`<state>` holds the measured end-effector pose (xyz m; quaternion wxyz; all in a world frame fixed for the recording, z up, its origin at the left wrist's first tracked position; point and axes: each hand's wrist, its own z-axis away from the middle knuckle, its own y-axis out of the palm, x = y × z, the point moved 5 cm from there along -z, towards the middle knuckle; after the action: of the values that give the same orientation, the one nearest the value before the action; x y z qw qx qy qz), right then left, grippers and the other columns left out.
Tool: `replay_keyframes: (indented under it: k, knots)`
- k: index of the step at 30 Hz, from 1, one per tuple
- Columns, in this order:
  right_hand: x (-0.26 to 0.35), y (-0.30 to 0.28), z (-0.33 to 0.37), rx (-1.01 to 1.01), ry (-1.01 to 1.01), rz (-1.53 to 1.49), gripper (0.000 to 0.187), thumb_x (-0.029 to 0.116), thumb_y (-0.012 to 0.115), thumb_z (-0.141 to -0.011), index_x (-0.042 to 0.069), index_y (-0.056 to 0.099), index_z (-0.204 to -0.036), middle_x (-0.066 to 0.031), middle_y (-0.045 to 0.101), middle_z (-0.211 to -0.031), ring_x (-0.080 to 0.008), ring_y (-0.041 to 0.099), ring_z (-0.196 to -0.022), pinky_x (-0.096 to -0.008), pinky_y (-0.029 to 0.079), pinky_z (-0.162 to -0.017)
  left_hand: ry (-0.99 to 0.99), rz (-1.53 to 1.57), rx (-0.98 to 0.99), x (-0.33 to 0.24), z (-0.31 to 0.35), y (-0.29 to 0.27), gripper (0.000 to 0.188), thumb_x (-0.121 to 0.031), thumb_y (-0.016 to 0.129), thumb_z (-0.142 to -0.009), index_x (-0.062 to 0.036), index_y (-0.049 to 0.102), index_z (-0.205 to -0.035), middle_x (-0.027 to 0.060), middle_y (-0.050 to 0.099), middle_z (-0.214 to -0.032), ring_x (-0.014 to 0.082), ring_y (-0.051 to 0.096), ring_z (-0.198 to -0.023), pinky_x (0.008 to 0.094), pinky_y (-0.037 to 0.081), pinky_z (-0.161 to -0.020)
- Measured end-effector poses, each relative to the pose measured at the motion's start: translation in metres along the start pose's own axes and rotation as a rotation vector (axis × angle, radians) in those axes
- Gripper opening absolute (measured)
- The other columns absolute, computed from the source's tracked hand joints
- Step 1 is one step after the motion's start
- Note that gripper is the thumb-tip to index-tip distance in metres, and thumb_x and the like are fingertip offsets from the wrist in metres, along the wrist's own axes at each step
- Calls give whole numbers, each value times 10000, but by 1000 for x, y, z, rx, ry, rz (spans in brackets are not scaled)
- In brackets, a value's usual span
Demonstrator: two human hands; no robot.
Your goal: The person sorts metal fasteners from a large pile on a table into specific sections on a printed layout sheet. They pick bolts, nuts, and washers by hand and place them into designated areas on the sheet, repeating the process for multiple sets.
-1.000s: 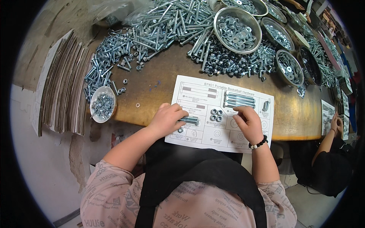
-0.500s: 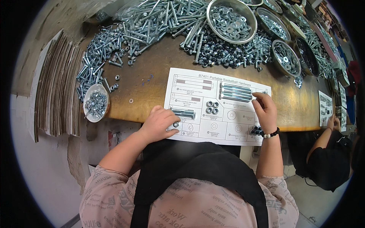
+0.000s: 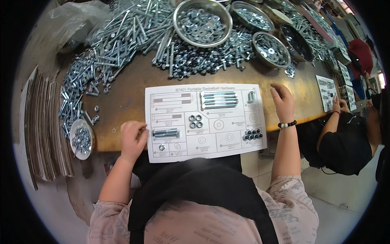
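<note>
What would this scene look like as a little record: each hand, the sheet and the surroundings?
Printed sheet: flat at the table's near edge
On it: bolts, four silver nuts, black-and-silver pieces
Left hand: by the sheet's left edge; contact unclear
Right hand: past the sheet's right edge, nothing visible held
Behind: heaped bolts, steel bowl of washers
Far left: stacked sheets
</note>
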<state>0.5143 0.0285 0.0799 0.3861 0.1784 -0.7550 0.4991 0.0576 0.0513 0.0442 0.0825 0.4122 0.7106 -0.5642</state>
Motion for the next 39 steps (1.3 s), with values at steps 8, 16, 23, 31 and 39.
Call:
replay_keyframes:
  k: [8,16,23,31,39]
  knots:
    - [-30,-38,-76,-127,-157,348,135,99,632,-765,51,631,-891,-93,593,-834,-216,574,-719,-304,461,-647,-35,-84,-123,8,0,7,90,-52,590,-713,-48,592,-803,83,558,-743,248,523,-716,356,363,-730]
    - [-38,-18,-164,171,67,897,288,318,609,-775,95,668,-948,-144,614,-1000,-301,586,-933,-381,475,-803,-4,-101,-117,10,-1,10,87,-43,573,-718,-40,600,-801,95,564,-750,263,526,-734,369,365,-736]
    - [-47,6,-187,328,347,1022,221,163,535,-799,60,684,-924,-121,646,-1007,-251,616,-952,-348,484,-803,-15,-99,-98,10,-1,10,95,-36,570,-720,-37,601,-810,97,570,-752,269,529,-739,377,369,-748]
    - [-75,-19,-201,214,202,752,326,150,625,-751,139,630,-1076,-136,603,-1090,-295,574,-1001,-354,457,-866,22,-97,-105,9,-3,12,102,-15,576,-711,-36,592,-810,103,563,-746,271,533,-732,374,378,-735]
    - [-64,0,-193,564,195,1162,308,133,589,-735,153,650,-1037,-149,602,-1091,-289,578,-1015,-361,466,-864,33,-109,-102,10,-4,14,94,-19,579,-713,-37,591,-805,102,568,-751,274,535,-735,375,381,-736]
